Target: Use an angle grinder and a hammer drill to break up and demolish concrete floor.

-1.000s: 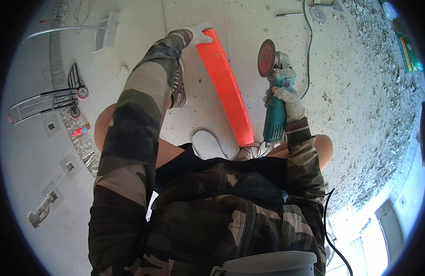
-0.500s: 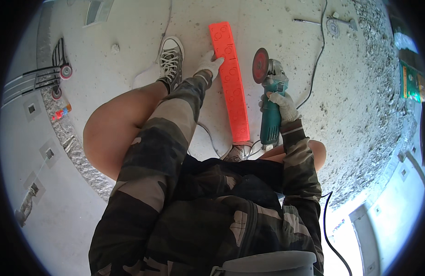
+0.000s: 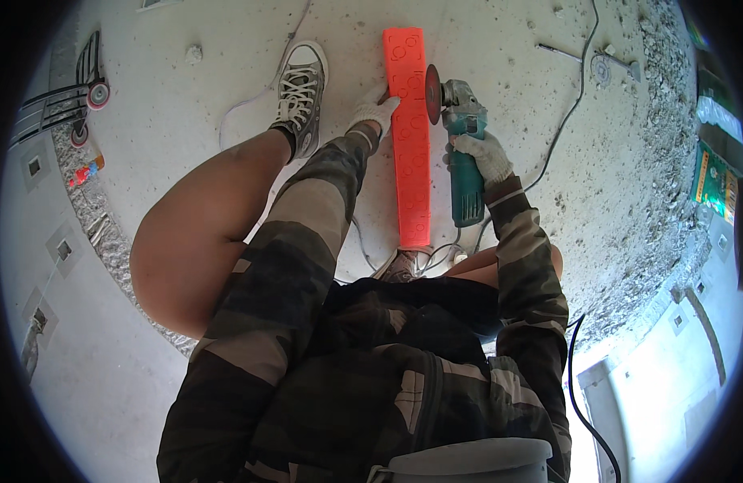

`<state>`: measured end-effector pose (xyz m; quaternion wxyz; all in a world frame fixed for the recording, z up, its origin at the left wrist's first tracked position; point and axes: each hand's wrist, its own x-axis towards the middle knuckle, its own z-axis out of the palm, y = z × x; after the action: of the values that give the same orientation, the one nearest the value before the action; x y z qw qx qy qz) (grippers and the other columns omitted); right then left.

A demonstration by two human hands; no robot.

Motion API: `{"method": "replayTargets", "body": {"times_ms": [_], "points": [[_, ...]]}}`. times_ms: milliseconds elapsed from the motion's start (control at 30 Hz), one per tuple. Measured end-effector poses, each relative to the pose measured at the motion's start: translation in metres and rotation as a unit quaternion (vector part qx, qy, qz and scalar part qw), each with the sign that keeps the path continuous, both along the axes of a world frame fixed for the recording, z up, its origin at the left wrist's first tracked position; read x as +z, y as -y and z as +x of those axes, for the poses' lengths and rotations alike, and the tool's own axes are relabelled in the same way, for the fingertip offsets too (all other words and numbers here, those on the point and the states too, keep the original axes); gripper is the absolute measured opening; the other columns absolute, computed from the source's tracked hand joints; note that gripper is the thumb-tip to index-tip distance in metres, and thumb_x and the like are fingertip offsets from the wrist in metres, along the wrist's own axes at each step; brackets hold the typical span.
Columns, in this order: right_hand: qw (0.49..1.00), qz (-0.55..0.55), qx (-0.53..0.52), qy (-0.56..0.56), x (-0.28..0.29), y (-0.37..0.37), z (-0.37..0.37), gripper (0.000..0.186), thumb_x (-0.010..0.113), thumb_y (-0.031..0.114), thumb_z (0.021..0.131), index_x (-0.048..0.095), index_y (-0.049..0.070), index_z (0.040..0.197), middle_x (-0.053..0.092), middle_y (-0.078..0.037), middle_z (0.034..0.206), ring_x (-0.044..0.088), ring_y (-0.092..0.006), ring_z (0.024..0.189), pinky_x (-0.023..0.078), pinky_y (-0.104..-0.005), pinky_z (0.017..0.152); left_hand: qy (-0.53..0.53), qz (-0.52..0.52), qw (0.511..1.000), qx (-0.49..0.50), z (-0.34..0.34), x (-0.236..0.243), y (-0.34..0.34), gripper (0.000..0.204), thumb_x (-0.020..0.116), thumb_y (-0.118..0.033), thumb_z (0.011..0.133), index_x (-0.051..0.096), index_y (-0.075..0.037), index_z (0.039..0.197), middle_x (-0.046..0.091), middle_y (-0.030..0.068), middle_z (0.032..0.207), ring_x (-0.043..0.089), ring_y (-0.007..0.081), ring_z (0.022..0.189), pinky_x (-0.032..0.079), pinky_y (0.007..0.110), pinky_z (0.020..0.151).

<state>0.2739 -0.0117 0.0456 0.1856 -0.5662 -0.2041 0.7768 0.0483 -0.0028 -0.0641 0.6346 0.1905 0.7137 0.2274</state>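
My left hand point(image 3: 375, 114), in a white knit glove, grips the left side of a long orange bar point(image 3: 411, 169) marked with dark circles, lying lengthwise between my legs. My right hand point(image 3: 482, 154), also gloved, is closed around a teal angle grinder point(image 3: 468, 187). The grinder's red disc point(image 3: 433, 94) stands upright at the bar's upper right edge; whether it touches is unclear. My shoe point(image 3: 405, 262) shows at the bar's near end.
My other sneaker point(image 3: 297, 99) rests left of the bar on the dusty floor point(image 3: 202, 113). Cables point(image 3: 568, 121) and a metal tool point(image 3: 558, 52) lie to the right. A wheeled metal frame point(image 3: 65, 101), a small bottle point(image 3: 86, 171) and a green package point(image 3: 713, 181) are at the sides.
My left hand moved down from the bar's far end to its side. The bar swung more upright in view, showing its marked face. The grinder moved left, closer to the bar.
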Motion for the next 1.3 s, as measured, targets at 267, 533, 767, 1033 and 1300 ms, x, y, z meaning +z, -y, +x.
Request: {"method": "replayTargets", "body": {"times_ms": [267, 533, 767, 1033, 1300], "points": [[1.000, -0.004, 0.012, 0.023, -0.003, -0.007, -0.005, 0.040, 0.070, 0.024, 0.072, 0.056, 0.000, 0.100, 0.060, -0.008, 0.084, 0.063, -0.0194, 0.070, 0.054, -0.0321, 0.062, -0.035, 0.058, 0.998, -0.009, 0.000, -0.022, 0.002, 0.049, 0.063, -0.025, 0.083, 0.053, -0.006, 0.127, 0.061, 0.0170, 0.118, 0.060, 0.0294, 0.106, 0.048, 0.036, 0.090], [1.000, -0.010, 0.003, 0.023, -0.006, -0.007, -0.007, 0.036, 0.070, 0.015, 0.073, 0.056, -0.002, 0.102, 0.059, -0.009, 0.081, 0.061, -0.0200, 0.065, 0.054, -0.0322, 0.060, -0.083, 0.042, 0.994, -0.061, -0.001, -0.011, -0.001, 0.050, 0.063, -0.029, 0.082, 0.054, -0.007, 0.127, 0.060, 0.0174, 0.119, 0.059, 0.0314, 0.108, 0.046, 0.037, 0.092], [1.000, -0.005, 0.010, 0.027, -0.007, -0.008, -0.010, 0.040, 0.070, 0.023, 0.072, 0.056, -0.001, 0.101, 0.060, -0.008, 0.083, 0.063, -0.0198, 0.068, 0.055, -0.0321, 0.062, -0.067, 0.048, 0.996, -0.034, 0.001, -0.029, 0.003, 0.049, 0.063, -0.029, 0.082, 0.054, -0.009, 0.126, 0.060, 0.0163, 0.120, 0.058, 0.0314, 0.109, 0.046, 0.037, 0.094], [0.999, -0.013, 0.014, 0.041, -0.008, -0.011, -0.013, 0.042, 0.070, 0.021, 0.071, 0.054, -0.001, 0.104, 0.058, -0.008, 0.085, 0.062, -0.0195, 0.069, 0.055, -0.0321, 0.061, -0.076, 0.061, 0.994, -0.055, -0.001, -0.047, 0.007, 0.050, 0.061, -0.033, 0.083, 0.055, -0.008, 0.126, 0.061, 0.0170, 0.119, 0.058, 0.0319, 0.110, 0.045, 0.039, 0.094], [0.999, -0.007, 0.006, 0.035, -0.014, -0.011, -0.014, 0.041, 0.070, 0.019, 0.071, 0.054, -0.001, 0.103, 0.058, -0.008, 0.085, 0.062, -0.0201, 0.069, 0.056, -0.0334, 0.061, -0.049, 0.089, 0.995, -0.026, -0.001, -0.050, 0.008, 0.051, 0.061, -0.031, 0.083, 0.054, -0.005, 0.126, 0.060, 0.0186, 0.120, 0.057, 0.0319, 0.111, 0.045, 0.038, 0.094]]}}
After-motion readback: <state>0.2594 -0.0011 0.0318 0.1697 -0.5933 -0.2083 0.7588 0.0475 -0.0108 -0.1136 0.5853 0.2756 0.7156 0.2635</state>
